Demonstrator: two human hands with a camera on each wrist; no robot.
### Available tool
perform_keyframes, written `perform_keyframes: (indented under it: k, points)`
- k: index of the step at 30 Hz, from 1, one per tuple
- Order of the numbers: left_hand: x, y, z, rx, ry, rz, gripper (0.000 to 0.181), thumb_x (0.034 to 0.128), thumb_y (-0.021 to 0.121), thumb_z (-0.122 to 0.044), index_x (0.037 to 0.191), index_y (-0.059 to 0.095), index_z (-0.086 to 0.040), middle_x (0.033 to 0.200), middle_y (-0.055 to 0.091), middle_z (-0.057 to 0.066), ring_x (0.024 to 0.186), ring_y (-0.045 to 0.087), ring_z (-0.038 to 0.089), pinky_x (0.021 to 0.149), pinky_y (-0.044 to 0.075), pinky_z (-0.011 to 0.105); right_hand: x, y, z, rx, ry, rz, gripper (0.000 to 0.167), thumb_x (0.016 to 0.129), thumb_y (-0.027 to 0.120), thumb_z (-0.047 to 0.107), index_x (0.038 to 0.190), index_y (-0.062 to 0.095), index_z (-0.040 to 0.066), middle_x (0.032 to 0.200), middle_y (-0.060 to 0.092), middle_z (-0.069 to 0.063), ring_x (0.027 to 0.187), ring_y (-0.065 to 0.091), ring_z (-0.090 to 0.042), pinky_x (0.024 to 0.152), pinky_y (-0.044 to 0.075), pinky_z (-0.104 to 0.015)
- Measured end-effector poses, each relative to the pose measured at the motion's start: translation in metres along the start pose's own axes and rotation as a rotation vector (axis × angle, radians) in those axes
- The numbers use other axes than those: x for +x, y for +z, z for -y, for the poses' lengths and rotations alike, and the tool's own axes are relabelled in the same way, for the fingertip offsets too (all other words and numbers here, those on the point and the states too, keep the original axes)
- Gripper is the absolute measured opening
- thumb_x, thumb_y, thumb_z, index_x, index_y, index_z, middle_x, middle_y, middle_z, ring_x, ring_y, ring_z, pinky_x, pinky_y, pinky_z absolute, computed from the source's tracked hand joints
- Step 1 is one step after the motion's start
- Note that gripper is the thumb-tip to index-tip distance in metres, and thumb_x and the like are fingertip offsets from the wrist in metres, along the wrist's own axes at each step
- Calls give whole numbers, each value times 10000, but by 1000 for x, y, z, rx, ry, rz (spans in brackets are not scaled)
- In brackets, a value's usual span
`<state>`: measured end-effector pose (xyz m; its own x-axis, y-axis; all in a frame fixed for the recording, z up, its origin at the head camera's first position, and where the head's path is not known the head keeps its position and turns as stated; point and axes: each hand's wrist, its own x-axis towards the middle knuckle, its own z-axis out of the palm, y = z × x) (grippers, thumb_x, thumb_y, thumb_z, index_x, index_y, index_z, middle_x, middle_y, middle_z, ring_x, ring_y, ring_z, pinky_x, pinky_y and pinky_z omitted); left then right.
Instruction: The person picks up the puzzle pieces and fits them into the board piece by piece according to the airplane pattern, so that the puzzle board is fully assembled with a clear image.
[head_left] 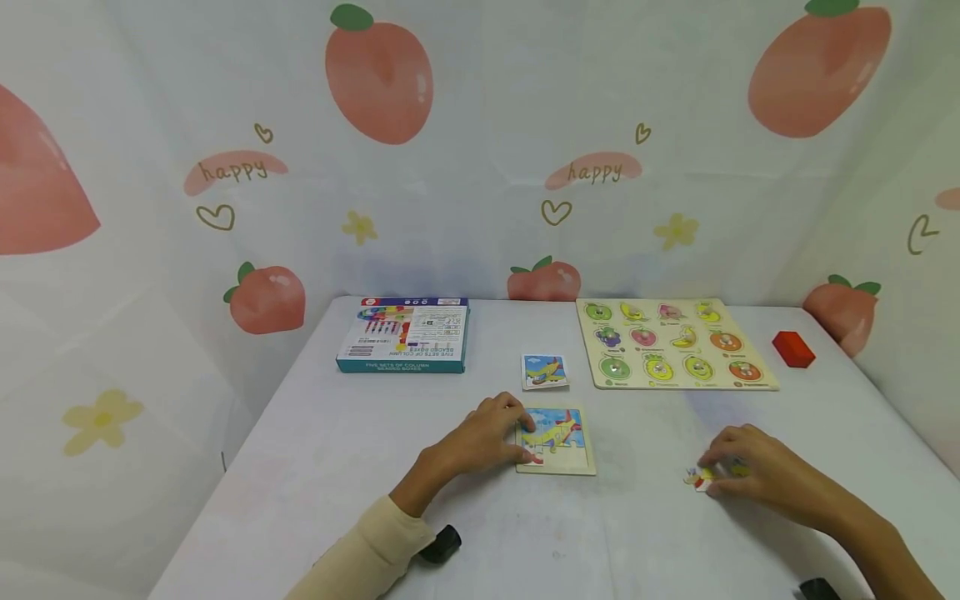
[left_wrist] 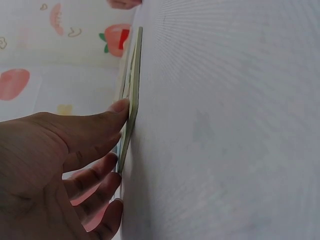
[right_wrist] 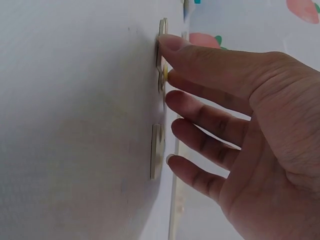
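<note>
A wooden jigsaw board point(head_left: 573, 460) with an airplane picture lies mid-table, its lower right part bare. Along its left side, my left hand point(head_left: 491, 433) grips the edge with curled fingers; the left wrist view shows the thumb against the rim point(left_wrist: 135, 95). To the right, my right hand point(head_left: 761, 471) pinches a small puzzle piece point(head_left: 702, 480) between thumb and forefinger, close to the tabletop. A second puzzle piece point(right_wrist: 156, 152) lies under the other fingers of that hand, apart from them. Behind the board sits a small airplane picture card point(head_left: 545, 372).
A flat bead-game box point(head_left: 401, 367) lies at the back left. At the back right is a fruit puzzle board point(head_left: 678, 385), with a red block point(head_left: 793, 349) beside it. A printed cloth point(head_left: 480, 167) hangs behind the table.
</note>
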<state>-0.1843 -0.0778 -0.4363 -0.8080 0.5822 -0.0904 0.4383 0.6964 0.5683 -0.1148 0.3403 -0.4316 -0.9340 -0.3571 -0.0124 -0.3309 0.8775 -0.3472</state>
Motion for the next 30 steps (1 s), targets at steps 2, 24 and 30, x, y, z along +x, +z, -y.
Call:
perform_keyframes:
  k: [2, 24, 30]
  points:
    - [0, 0, 0, -3, 0, 2, 342, 951, 817, -331, 1257, 721, -213, 1411, 541, 9, 1287, 484, 203, 1104, 456, 438, 0, -2, -1, 3, 32, 30, 217, 823, 892, 410, 990, 813, 298, 1003, 640, 179, 980, 516, -39, 844, 524, -310]
    - [-2, -1, -1, -12, 7, 4, 339, 955, 814, -322, 1255, 718, -198, 1412, 539, 16, 1283, 484, 206, 1105, 452, 439, -1, -4, -1, -13, 52, 54, 185, 832, 885, 421, 940, 798, 298, 977, 658, 171, 948, 523, -15, 834, 540, -292]
    - [-1, 0, -1, -14, 1, 3, 340, 951, 817, -328, 1251, 720, -202, 1411, 540, 13, 1285, 485, 206, 1105, 448, 444, -3, -2, 0, -30, 26, 8, 185, 825, 895, 410, 935, 790, 306, 970, 642, 191, 947, 525, -10, 839, 541, -306]
